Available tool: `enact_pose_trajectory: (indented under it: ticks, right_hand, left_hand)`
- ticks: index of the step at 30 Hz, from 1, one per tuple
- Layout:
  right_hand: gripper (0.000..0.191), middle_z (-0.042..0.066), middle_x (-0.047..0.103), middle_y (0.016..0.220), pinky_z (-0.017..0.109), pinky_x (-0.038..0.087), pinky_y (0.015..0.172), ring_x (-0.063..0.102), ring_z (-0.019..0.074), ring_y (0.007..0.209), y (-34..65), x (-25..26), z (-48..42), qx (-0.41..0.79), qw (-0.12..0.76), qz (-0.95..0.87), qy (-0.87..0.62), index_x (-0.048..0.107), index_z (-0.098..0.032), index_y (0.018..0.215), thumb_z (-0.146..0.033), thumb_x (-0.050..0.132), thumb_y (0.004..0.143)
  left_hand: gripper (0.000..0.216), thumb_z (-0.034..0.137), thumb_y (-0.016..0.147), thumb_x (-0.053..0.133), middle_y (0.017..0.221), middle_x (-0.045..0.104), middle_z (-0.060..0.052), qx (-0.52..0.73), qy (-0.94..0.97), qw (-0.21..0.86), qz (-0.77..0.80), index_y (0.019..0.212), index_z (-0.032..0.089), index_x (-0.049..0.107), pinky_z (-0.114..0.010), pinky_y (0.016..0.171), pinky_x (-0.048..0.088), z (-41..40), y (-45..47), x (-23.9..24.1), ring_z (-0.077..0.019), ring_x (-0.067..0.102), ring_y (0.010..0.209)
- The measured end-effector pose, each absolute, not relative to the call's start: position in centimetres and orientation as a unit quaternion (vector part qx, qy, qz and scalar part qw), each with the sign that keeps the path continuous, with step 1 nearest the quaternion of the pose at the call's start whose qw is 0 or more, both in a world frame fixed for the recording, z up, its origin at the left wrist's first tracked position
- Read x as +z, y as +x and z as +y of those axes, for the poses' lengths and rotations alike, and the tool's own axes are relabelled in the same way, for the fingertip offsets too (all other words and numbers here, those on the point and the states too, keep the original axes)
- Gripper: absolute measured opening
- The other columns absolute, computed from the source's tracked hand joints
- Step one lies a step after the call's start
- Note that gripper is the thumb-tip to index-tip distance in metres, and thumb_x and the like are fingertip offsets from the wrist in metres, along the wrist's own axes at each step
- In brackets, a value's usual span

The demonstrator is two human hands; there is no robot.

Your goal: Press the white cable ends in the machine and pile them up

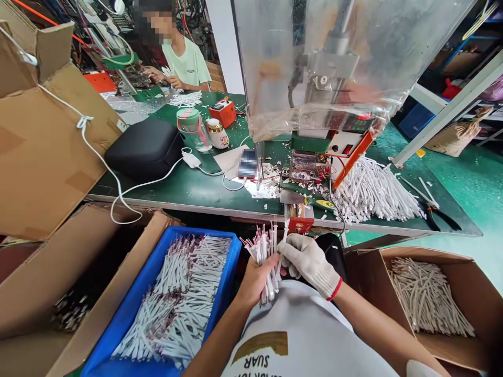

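My bare left hand [255,277] is wrapped round a bundle of white strips [264,251] with thin pink wire ends pointing up. My right hand [308,261], in a white knitted glove with a red cuff, pinches one white strip [285,233] at the bundle's right side. Just beyond the hands, a small red and metal fixture [302,224] sits at the table's front edge, below a bench press [310,162] with a clear plastic cover. Beside the fixture lies a scraper [306,200] with a yellow and green handle.
To the left stands a blue bin [239,246] of wired strips. A pile of white strips [373,193] and pliers [442,217] lie on the green table [181,196]. At right is a cardboard box [377,272] of strips. A phone, cables and a black case [145,149] lie leftward; a co-worker [186,63] sits behind.
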State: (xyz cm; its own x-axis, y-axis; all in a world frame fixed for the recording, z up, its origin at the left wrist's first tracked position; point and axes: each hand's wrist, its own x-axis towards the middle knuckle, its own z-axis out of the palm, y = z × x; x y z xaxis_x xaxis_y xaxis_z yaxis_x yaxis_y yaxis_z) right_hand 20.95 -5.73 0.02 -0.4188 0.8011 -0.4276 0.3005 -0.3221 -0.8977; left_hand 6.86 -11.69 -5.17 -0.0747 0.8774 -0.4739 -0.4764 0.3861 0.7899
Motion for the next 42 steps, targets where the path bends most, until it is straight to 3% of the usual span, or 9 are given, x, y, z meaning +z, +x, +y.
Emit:
enact_pose_trajectory:
  ticks: [7,12,18,22,26,31,36,42]
  right_hand:
    - [0.032,-0.001,0.064,0.066,0.019,0.041,0.039,0.052,0.0082,0.043,20.9,-1.0,-7.2,0.654,0.247,-0.52,-0.491,0.056,-0.019,0.077,-0.049,0.064,0.087]
    - [0.03,-0.001,0.061,0.063,0.02,0.038,0.037,0.048,0.0078,0.041,21.1,-1.1,-7.5,0.679,0.272,-0.481,-0.484,0.058,-0.018,0.075,-0.045,0.07,0.082]
    - [0.037,0.001,0.061,0.066,0.021,0.039,0.041,0.048,0.0092,0.047,24.5,1.9,-6.1,0.608,0.424,-0.471,-0.478,0.059,-0.019,0.081,-0.053,0.072,0.081]
    - [0.035,0.002,0.06,0.064,0.023,0.044,0.047,0.052,0.0112,0.051,25.9,0.7,-6.8,0.592,0.284,-0.591,-0.47,0.058,-0.019,0.078,-0.051,0.071,0.082]
    - [0.019,-0.001,0.063,0.066,0.022,0.048,0.053,0.058,0.0122,0.058,24.3,-3.4,-8.3,0.559,0.152,-0.624,-0.525,0.062,-0.02,0.086,-0.035,0.071,0.078]
    - [0.028,0.002,0.07,0.092,0.024,0.055,0.061,0.066,0.0132,0.071,20.4,-5.0,-8.7,0.658,0.166,-0.537,-0.502,0.06,-0.02,0.099,-0.026,0.071,0.074]
    - [0.034,0.001,0.068,0.087,0.024,0.056,0.061,0.064,0.0124,0.069,18.5,-3.6,-7.8,0.687,0.137,-0.557,-0.447,0.059,-0.019,0.107,-0.023,0.069,0.075]
    - [0.047,0.0,0.069,0.085,0.021,0.049,0.057,0.062,0.0115,0.063,18.3,-2.9,-6.7,0.628,0.056,-0.65,-0.424,0.059,-0.022,0.125,-0.02,0.065,0.079]
  left_hand:
    - [0.029,0.044,0.074,0.078,0.059,0.064,-0.002,0.492,0.295,0.567,0.591,0.069,0.016,0.068,-0.03,0.057,0.045,-15.1,6.3,-4.7,-0.0156,0.057,0.052]
    - [0.032,0.042,0.079,0.073,0.051,0.058,-0.001,0.47,0.358,0.574,0.567,0.059,0.018,0.064,-0.031,0.061,0.045,-17.7,5.1,-4.5,-0.0156,0.054,0.052]
    - [0.031,0.042,0.079,0.073,0.051,0.056,0.0,0.48,0.31,0.589,0.571,0.061,0.019,0.061,-0.029,0.058,0.042,-20.4,4.0,-6.0,-0.0137,0.05,0.05]
    - [0.033,0.042,0.08,0.07,0.048,0.055,0.0,0.502,0.298,0.574,0.575,0.058,0.019,0.06,-0.027,0.056,0.039,-21.0,3.5,-6.6,-0.0129,0.048,0.049]
    - [0.03,0.04,0.081,0.069,0.049,0.056,0.0,0.503,0.291,0.571,0.58,0.061,0.019,0.061,-0.028,0.059,0.04,-21.1,2.7,-7.0,-0.0137,0.049,0.051]
    - [0.029,0.039,0.081,0.069,0.054,0.059,-0.002,0.479,0.319,0.561,0.595,0.061,0.019,0.063,-0.03,0.064,0.043,-21.3,1.7,-7.7,-0.0159,0.053,0.056]
    - [0.024,0.036,0.082,0.068,0.056,0.06,-0.001,0.434,0.359,0.552,0.615,0.065,0.019,0.065,-0.031,0.066,0.044,-21.1,0.5,-8.3,-0.0168,0.055,0.057]
    - [0.025,0.035,0.083,0.066,0.052,0.056,0.0,0.39,0.383,0.569,0.614,0.065,0.019,0.063,-0.03,0.066,0.045,-20.9,-1.0,-8.9,-0.0172,0.057,0.059]
